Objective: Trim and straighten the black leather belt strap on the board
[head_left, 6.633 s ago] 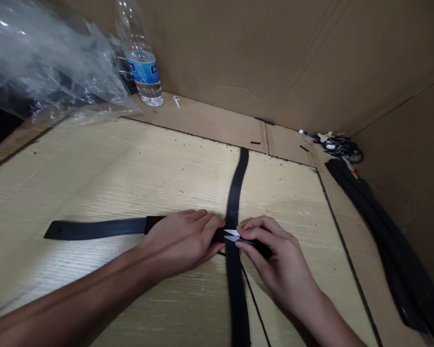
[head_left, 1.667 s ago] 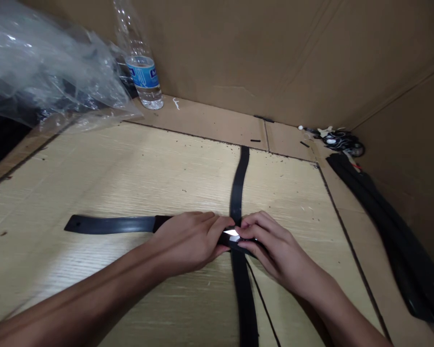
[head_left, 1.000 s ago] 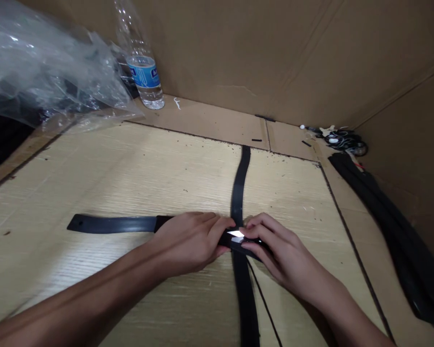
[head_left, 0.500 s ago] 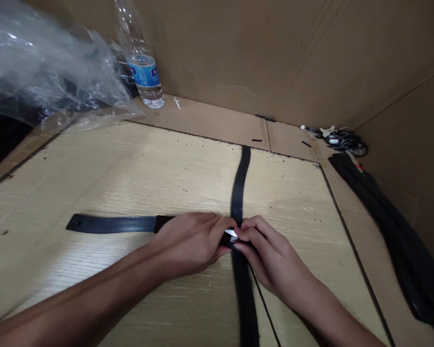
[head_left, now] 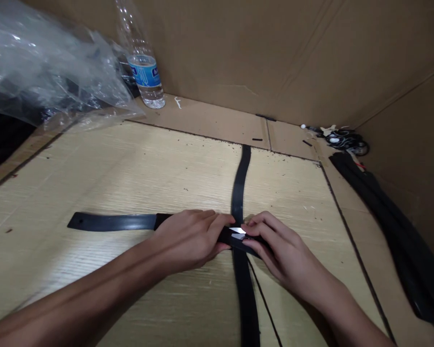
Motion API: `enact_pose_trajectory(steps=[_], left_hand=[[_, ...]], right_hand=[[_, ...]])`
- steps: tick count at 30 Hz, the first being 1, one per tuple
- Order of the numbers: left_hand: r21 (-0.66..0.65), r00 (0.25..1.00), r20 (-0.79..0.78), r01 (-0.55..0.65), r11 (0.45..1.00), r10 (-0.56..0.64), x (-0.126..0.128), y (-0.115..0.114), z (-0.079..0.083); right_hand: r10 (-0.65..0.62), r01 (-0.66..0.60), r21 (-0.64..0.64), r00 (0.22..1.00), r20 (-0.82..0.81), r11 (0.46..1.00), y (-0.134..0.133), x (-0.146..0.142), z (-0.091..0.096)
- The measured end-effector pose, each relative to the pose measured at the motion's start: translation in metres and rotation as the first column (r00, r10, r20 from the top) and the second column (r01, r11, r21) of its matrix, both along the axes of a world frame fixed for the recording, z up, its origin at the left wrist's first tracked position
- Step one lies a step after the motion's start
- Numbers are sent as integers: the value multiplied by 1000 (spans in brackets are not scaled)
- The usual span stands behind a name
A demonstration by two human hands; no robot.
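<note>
A black strap lies flat from left to right on the pale wooden board. It crosses over a second black strap that runs away from me. My left hand is closed on the right end of the flat strap, pressing it down at the crossing. My right hand is closed on small snips, whose white blades show between my two hands at the strap's end. A thin black sliver trails toward me beside the second strap.
Cardboard walls stand at the back and right. A water bottle and a crumpled clear plastic bag sit at the back left. A pile of black straps lies along the right wall, with small bits in the corner.
Both hands stay at the crossing. The white blades, nearly hidden half a second ago, show more again as my right hand drew slightly right.
</note>
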State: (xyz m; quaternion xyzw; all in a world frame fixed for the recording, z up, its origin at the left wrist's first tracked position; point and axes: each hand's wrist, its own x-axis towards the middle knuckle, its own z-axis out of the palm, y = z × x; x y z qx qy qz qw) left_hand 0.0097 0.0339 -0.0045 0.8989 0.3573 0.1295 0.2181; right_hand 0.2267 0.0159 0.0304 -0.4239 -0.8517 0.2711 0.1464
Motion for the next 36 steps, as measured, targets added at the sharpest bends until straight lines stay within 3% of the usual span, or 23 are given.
enact_pose_trajectory(steps=[19,29,36], left_hand=[[-33,1000,16,8,999,-7,2,-2,-3],[-22,1000,10,29,999,-29,2,-1,0],[-60,1000,1,14,998,-14,2,-2,-2]], right_hand=[[10,-10,37,1000,-10,999,-4,-10,-15],[10,-10,-51,1000,17,999,0,0,0],[-7,6,34,1000,14,999,-4,-6,-9]])
